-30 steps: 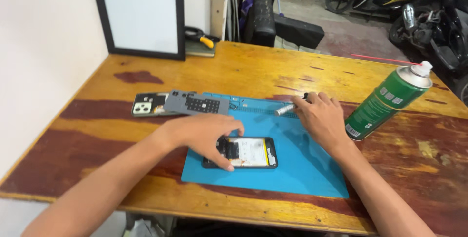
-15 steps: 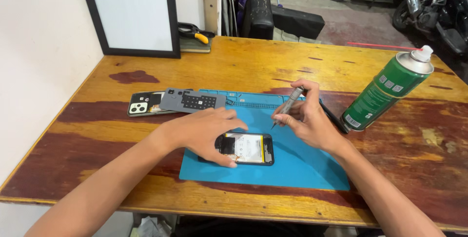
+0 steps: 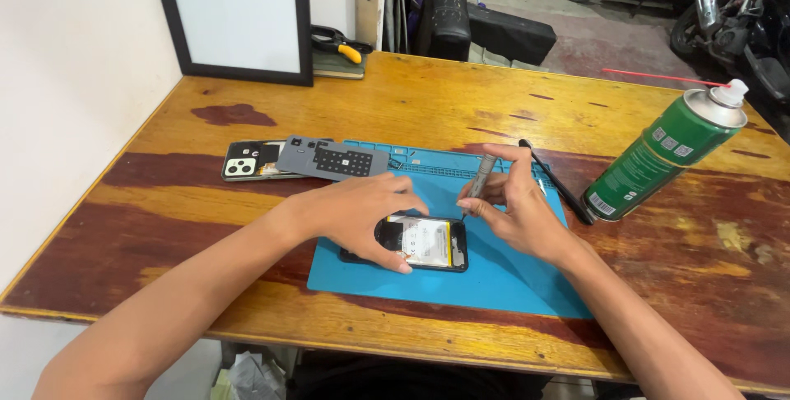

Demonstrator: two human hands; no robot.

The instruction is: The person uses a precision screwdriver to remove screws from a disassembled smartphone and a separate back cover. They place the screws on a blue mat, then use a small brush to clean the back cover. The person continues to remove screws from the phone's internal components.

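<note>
An opened smartphone (image 3: 424,244) with its battery showing lies on a blue work mat (image 3: 494,276). My left hand (image 3: 358,215) rests on the phone's left end and holds it down with thumb and fingers. My right hand (image 3: 514,211) grips a small grey screwdriver (image 3: 480,178), its tip pointing down toward the phone's upper right corner.
A phone back cover (image 3: 247,161) and a grey inner frame (image 3: 333,159) lie left of the mat on the wooden table (image 3: 395,104). A black pry tool (image 3: 555,182) and a green spray can (image 3: 662,153) are at the right. A framed board (image 3: 234,17) and pliers (image 3: 337,38) stand at the back.
My right hand picked up the screwdriver from the mat's top edge and brought it down toward the phone. My left hand stayed on the phone.
</note>
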